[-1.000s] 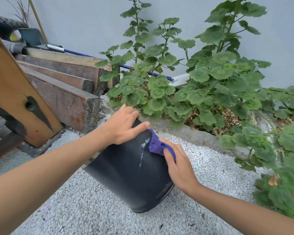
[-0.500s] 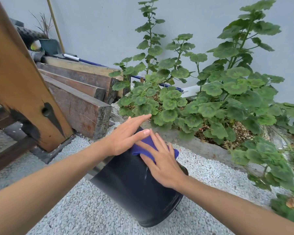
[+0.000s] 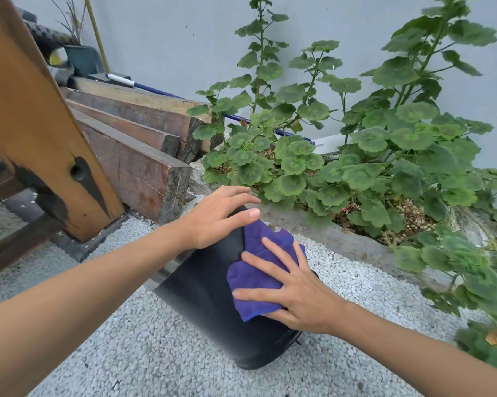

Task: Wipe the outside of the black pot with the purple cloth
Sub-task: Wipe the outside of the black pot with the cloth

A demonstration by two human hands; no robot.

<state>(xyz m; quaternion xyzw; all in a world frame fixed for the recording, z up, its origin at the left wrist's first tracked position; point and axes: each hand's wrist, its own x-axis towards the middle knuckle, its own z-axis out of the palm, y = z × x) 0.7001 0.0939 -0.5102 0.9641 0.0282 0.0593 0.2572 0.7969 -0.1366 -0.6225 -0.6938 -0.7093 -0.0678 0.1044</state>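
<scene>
1. One view only, head camera: black pot [image 3: 212, 299] sits tilted on white gravel [image 3: 132, 348], its side turned up toward the camera, lower end dug into the stones.
2. Left hand [image 3: 215, 216] rests on the pot's far upper end, fingers straight and slightly apart, thumb laid along the wall. Likely there to stop the tilted pot from rolling.
3. Right hand [image 3: 296, 285] lies flat on the purple cloth [image 3: 255, 270], fingers spread wide and straight, pressing it to the wall; nothing pinched. Spread palm probably covers more surface per stroke.
4. Cloth is flattened on the upper right side of the pot, its top corner just beside the left thumb.
5. Wiping looks mid-way; bare black wall shows left of the cloth and below it.
6. Room: open gravel in front and to the left; stone border [image 3: 341, 242] and leafy plants [image 3: 370, 167] near on the right; wooden beams [image 3: 138, 170] behind left. Underside touches gravel, so that part probably needs the pot turned.
</scene>
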